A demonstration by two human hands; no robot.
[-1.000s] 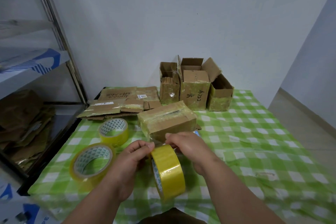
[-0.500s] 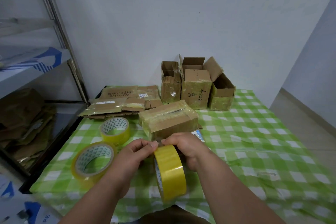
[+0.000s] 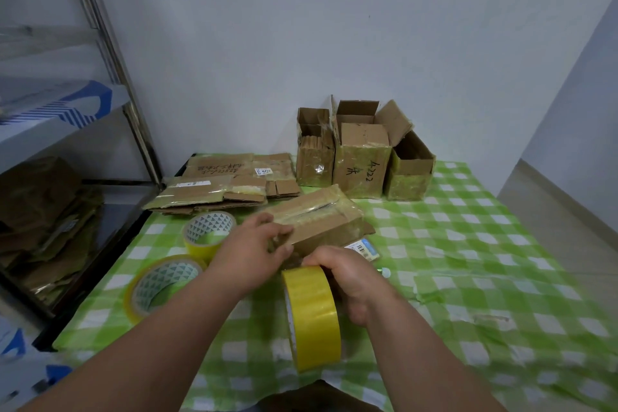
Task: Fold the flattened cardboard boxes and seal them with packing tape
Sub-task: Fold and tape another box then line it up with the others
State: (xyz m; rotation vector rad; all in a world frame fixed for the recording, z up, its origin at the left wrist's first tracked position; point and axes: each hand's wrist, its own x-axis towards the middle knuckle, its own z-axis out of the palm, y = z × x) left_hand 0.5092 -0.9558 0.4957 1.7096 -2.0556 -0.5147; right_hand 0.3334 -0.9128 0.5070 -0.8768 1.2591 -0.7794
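The closed brown cardboard box wrapped in clear tape (image 3: 317, 224) lay on the green-and-white checked tablecloth (image 3: 468, 261) near the table's middle. Its long axis ran from near left to far right, with the taped seam along the top face following that axis. The left hand (image 3: 254, 254) gripped the box's near-left end, fingers curled over the top edge and thumb set against the end face. The right hand (image 3: 354, 281) held the yellow roll of packing tape (image 3: 312, 314) on edge just in front of the box, fingers curled round the roll's far side; whether any fingers passed through the core could not be told. The roll's axis lay roughly left to right, its outer band facing the camera.

Two further yellow tape rolls with patterned cores lay flat at the left: one (image 3: 209, 232) just beside the left hand, the other (image 3: 160, 284) nearer the table's edge. A stack of flattened cardboard boxes (image 3: 220, 186) lay at the far left of the table. Three upright open-topped cardboard boxes (image 3: 363, 162) stood side by side against the wall. A small blue-edged barcode label (image 3: 363, 249) lay just beside the box's near-right corner.
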